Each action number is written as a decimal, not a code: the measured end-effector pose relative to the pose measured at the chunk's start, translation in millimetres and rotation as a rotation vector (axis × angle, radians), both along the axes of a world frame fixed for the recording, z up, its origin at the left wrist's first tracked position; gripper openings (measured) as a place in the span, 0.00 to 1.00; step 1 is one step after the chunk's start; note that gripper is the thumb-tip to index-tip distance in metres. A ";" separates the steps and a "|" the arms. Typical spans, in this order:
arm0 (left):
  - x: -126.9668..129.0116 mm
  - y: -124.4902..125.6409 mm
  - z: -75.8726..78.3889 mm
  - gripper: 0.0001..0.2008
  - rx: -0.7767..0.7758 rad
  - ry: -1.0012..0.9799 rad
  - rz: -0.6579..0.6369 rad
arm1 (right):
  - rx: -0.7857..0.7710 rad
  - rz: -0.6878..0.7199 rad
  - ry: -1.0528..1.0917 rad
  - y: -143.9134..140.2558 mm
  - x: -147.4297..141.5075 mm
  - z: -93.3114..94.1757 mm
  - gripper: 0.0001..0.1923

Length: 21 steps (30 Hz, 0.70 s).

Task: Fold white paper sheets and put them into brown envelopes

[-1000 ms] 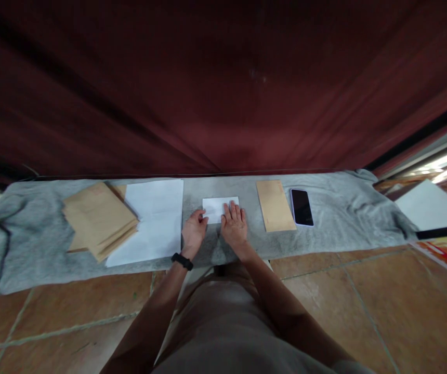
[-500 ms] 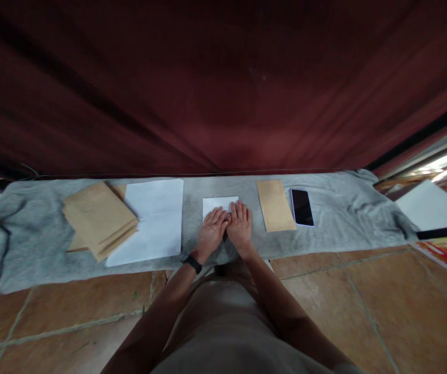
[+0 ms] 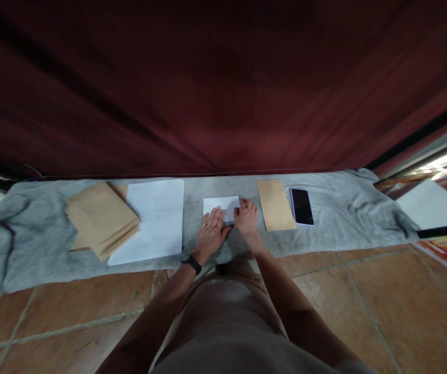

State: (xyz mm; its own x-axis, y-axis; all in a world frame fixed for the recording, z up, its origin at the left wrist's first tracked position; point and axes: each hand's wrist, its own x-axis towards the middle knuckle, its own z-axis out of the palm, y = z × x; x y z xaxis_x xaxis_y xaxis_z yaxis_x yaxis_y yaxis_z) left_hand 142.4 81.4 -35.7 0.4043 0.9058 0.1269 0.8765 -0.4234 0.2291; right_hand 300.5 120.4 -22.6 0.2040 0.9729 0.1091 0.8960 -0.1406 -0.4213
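A small folded sheet of white paper [image 3: 221, 203] lies on the grey cloth in front of me. My left hand [image 3: 209, 232] rests flat on its lower left part, fingers stretched out and thumb apart, a black band at the wrist. At the paper's right edge is my right hand [image 3: 246, 218], its fingers curled and closed on that edge; the fingertips are partly hidden. Just right of this hand lies a single brown envelope [image 3: 276, 205].
Left of my hands are large white sheets [image 3: 157, 221], with a stack of brown envelopes [image 3: 101, 215] overlapping them. A phone [image 3: 302, 206] lies right of the single envelope. The grey cloth [image 3: 348, 213] covers a narrow surface against a dark red curtain [image 3: 223, 104]. Below is tiled floor [image 3: 344, 301].
My right hand has moved right, from lying flat beside the left hand to the paper's right edge, and its fingers have curled. My left hand stays flat on the paper.
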 end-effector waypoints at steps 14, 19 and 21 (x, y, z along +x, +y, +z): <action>-8.4 0.8 -1.1 0.28 0.006 -0.252 -0.001 | -0.131 -0.031 0.670 20.5 12.9 6.3 0.08; -13.7 -1.9 3.8 0.27 -0.043 -0.615 0.162 | -0.003 -0.044 0.847 -10.6 16.7 13.2 0.20; -11.4 -3.0 11.1 0.25 -0.090 -0.789 0.245 | 0.107 -0.058 0.886 -27.3 17.3 20.0 0.22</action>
State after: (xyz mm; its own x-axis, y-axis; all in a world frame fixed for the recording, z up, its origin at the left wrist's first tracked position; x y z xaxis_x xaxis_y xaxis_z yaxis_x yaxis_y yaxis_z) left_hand 131.0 78.4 -24.5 0.0170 0.9768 0.2136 0.5094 -0.1923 0.8387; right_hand 317.8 93.2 -2.7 0.3055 0.9519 -0.0222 0.2283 -0.0958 -0.9689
